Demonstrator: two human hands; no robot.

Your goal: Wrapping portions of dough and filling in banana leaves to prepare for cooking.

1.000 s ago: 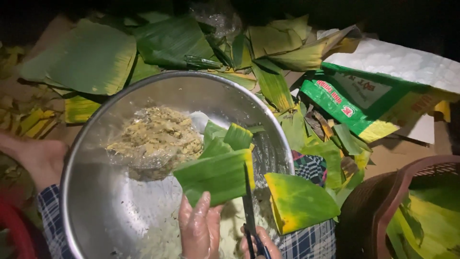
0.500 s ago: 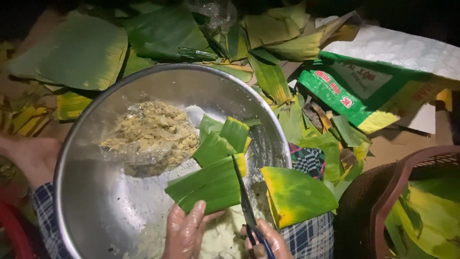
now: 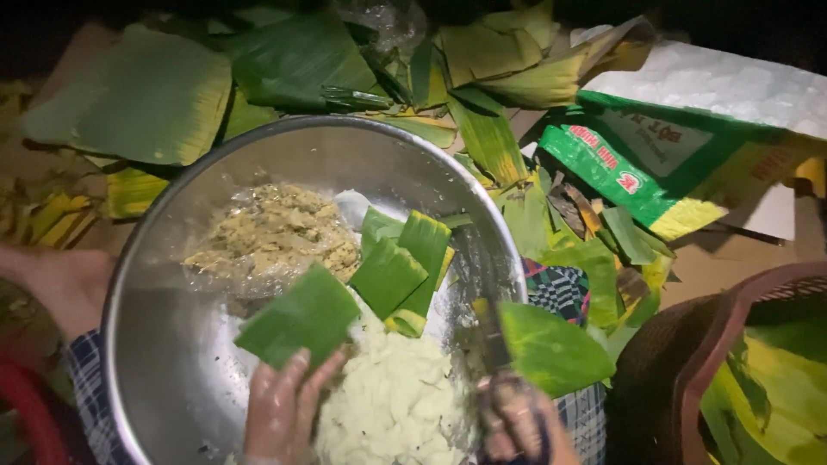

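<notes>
The left hand (image 3: 284, 405) reaches over the near rim of the steel bowl (image 3: 172, 362), fingers pinching a cut green leaf piece (image 3: 301, 317) held above the white dough (image 3: 396, 405). The right hand (image 3: 517, 422), blurred, is closed around the handle of scissors (image 3: 495, 344) at the bowl's near right edge. Further in the bowl lie folded leaf pieces (image 3: 401, 263) and a yellowish filling (image 3: 276, 237). Banana leaves (image 3: 146, 99) lie beyond the far rim, a green printed bag (image 3: 637, 164) to the right, a brown basket (image 3: 689, 379) nearest right.
</notes>
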